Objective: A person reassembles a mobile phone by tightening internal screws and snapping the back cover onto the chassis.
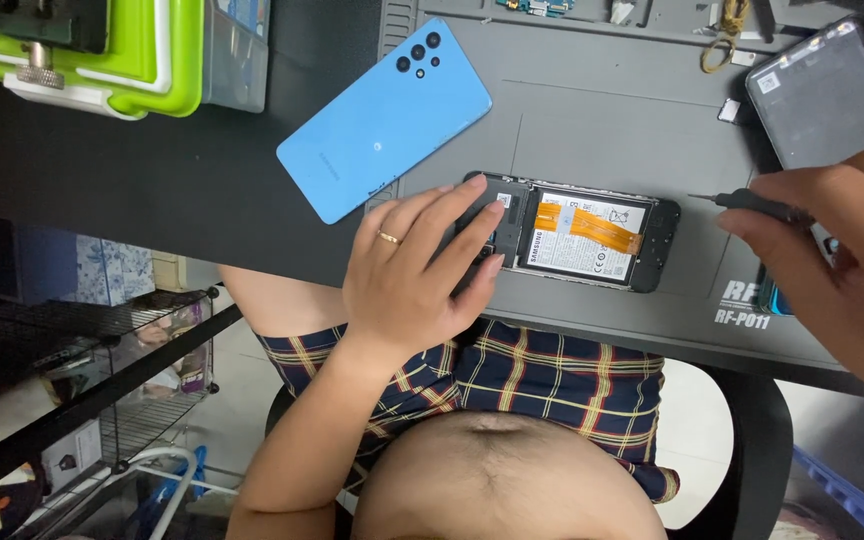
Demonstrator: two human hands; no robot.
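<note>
An opened phone [592,238] lies face down on a grey work mat [592,120], its battery and orange flex cables exposed. My left hand [414,270], with a ring on one finger, rests on the phone's left end and holds it down. To the right, my right hand [832,250] grips a thin dark screwdriver [747,203], whose tip points left and hovers just off the phone's right end. The phone's blue back cover [382,120] lies detached on the mat's upper left, camera holes up.
A dark phone screen panel [832,95] lies at the upper right. A green and white box with a clamp [82,50] stands at the upper left on the black desk [152,170]. Small parts and a rubber band [717,55] sit along the mat's far edge. A wire shelf [102,370] stands below left.
</note>
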